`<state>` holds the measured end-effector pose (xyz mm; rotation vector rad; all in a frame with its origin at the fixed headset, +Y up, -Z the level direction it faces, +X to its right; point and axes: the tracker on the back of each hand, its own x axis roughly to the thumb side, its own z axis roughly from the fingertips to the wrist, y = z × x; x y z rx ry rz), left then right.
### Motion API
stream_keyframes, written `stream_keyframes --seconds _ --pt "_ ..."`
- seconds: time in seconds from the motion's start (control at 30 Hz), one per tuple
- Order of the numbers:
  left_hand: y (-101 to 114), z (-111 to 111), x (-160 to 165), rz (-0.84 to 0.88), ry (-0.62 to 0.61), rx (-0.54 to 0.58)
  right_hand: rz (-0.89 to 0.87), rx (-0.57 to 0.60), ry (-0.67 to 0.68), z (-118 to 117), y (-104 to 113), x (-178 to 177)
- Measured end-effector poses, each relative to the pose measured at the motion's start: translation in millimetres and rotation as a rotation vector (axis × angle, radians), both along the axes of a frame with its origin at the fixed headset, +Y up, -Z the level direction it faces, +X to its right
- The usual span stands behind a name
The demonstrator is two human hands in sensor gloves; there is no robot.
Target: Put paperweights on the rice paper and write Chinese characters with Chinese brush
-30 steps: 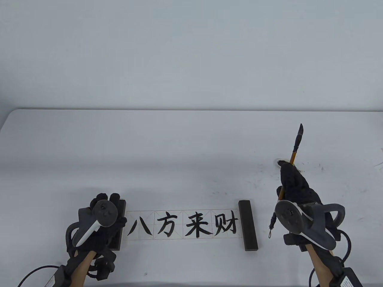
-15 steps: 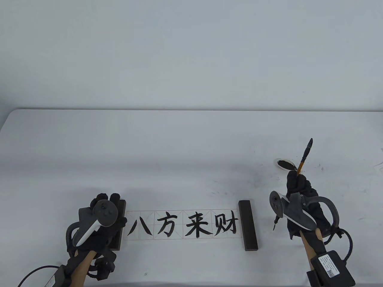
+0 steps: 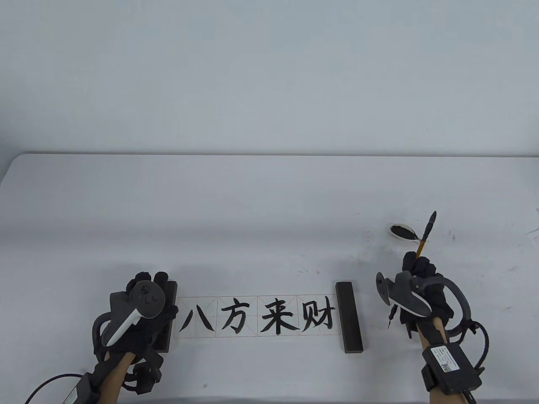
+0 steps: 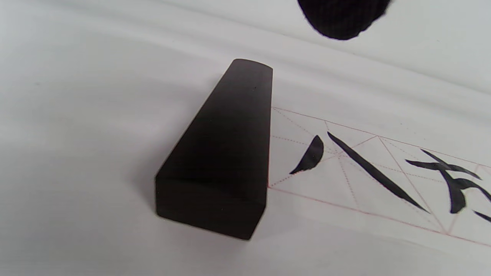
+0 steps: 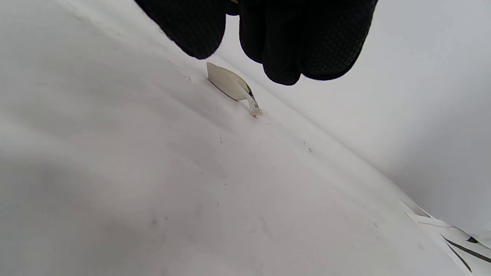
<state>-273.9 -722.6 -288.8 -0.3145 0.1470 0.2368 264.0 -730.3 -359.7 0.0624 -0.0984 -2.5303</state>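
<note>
A strip of rice paper [image 3: 257,316] bearing four black brushed characters lies near the front of the white table [image 3: 252,210]. A dark paperweight [image 3: 348,316] sits across its right end, and another paperweight [image 3: 169,317] [image 4: 222,161] holds the left end. My left hand [image 3: 152,281] hovers over the left paperweight. In the left wrist view no finger grips the block; one fingertip [image 4: 343,19] hangs beyond its far end. My right hand [image 3: 414,263] grips the orange-shafted brush [image 3: 426,232], bristles pointing away and up, just right of the ink dish [image 3: 400,230] [image 5: 230,84].
Ink specks dot the table around the dish and to its right. A scrap of paper [image 3: 532,233] shows at the right edge. Cables and sensor boxes trail from both wrists toward the front edge. A plain wall rises behind the table.
My right hand has drawn back toward the front edge and rolled at the wrist, bringing the brush tip lower and nearer. The ink dish is now uncovered. The left hand has stayed put.
</note>
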Motion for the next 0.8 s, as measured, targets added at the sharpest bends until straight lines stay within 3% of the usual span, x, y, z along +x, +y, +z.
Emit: stream_keyframes --seconds 0.5,0.8 --pt "-0.3 -0.7 -0.9 0.002 0.003 -0.01 0.06 -0.095 -0.024 -23.3 -50.8 9.8" --pt "-0.3 -0.6 -0.5 0.001 0.002 -0.013 0.061 -0.121 -0.041 -27.7 -59.0 13.0"
